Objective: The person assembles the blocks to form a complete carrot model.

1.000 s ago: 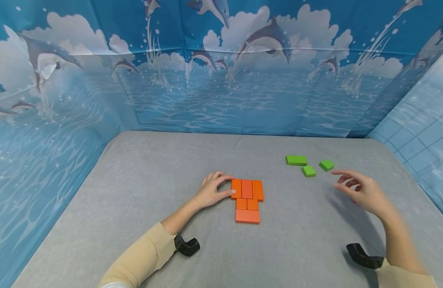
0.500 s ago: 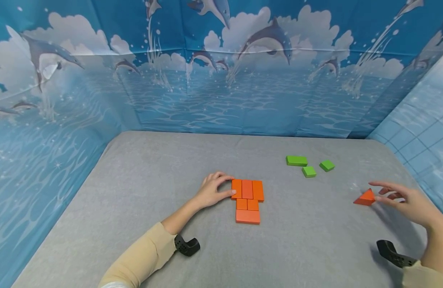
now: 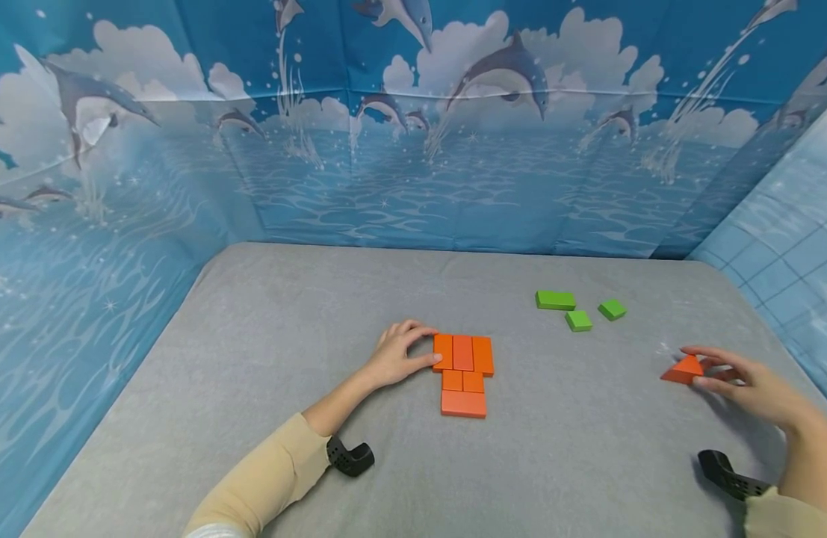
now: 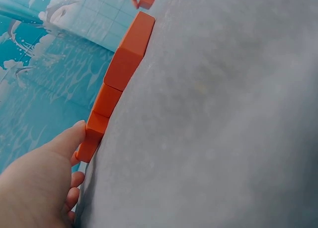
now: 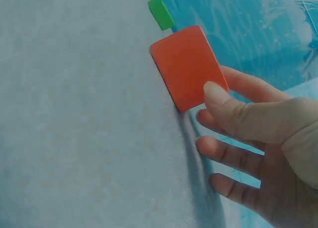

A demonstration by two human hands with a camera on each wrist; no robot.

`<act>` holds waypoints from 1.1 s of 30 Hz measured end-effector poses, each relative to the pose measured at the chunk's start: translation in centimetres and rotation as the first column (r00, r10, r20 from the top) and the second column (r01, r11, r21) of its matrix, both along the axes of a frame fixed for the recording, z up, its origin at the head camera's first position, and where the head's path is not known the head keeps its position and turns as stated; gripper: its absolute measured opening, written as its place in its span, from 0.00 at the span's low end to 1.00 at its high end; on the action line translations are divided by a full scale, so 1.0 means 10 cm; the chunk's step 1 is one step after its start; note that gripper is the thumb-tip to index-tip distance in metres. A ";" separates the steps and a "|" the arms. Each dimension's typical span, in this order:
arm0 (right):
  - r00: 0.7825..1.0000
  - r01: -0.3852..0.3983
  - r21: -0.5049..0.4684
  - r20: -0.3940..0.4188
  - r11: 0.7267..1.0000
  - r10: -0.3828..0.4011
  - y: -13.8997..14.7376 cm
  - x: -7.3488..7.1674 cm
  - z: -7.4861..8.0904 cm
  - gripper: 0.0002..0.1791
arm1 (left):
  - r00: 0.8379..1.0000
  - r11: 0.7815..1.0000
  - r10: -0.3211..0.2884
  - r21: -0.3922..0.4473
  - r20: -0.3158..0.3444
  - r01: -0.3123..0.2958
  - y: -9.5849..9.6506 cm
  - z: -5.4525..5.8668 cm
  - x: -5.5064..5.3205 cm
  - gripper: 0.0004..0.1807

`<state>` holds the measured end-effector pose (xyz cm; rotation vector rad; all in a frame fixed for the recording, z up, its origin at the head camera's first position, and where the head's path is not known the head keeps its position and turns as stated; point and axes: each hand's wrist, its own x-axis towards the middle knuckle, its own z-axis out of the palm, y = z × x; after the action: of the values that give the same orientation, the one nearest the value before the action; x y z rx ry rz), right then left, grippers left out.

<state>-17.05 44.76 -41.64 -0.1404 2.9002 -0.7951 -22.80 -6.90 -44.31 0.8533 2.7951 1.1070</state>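
Several flat orange blocks lie joined in the middle of the table: three upright rectangles in a row, two small squares point(image 3: 463, 381) below them, and a wide block point(image 3: 463, 404) at the bottom. My left hand point(image 3: 396, 360) holds the leftmost orange rectangle point(image 3: 443, 350) between thumb and index finger. At the right, my right hand point(image 3: 749, 382) pinches an orange triangular block point(image 3: 679, 370) at its right end. The right wrist view shows the thumb point(image 5: 217, 93) on the block's broad orange face point(image 5: 186, 66), with the index finger behind it. The other fingers hang loosely curled.
A green rectangular block point(image 3: 556, 300) and two small green blocks, one near point(image 3: 578, 321) and one farther right point(image 3: 612, 310), lie at the back right of the grey-covered table point(image 3: 305, 299). Dolphin-printed curtains point(image 3: 413, 194) stand behind and beside it.
My right hand has moved right, from near the green blocks to the orange triangular block, and its fingers have closed on that block. The left hand has stayed in place.
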 end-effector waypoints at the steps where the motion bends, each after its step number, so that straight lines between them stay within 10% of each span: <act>1: 1.000 0.016 -0.001 0.014 1.000 -0.016 0.00 -0.01 0.00 0.27 | 1.000 1.000 0.001 0.001 0.004 -0.001 0.00 0.00 0.00 0.24; 6: 0.995 0.090 0.001 0.041 0.996 -0.090 -0.02 -0.03 -0.02 0.34 | 1.000 1.000 0.004 0.001 0.014 -0.004 0.00 0.02 0.00 0.24; 17: 0.983 0.072 -0.063 -0.164 0.995 -0.081 -0.21 -0.01 0.04 0.23 | 1.000 1.000 -0.002 -0.002 0.012 0.002 0.00 0.00 -0.02 0.25; 33: 0.946 -0.106 -0.194 -0.321 0.975 0.039 -1.56 -0.05 0.29 0.20 | 1.000 1.000 -0.009 0.001 0.012 0.009 0.00 -0.01 -0.01 0.25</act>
<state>-17.58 29.15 -38.75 -0.4321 3.0697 -1.1613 -22.90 -6.93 -44.45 0.8561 2.7782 1.1083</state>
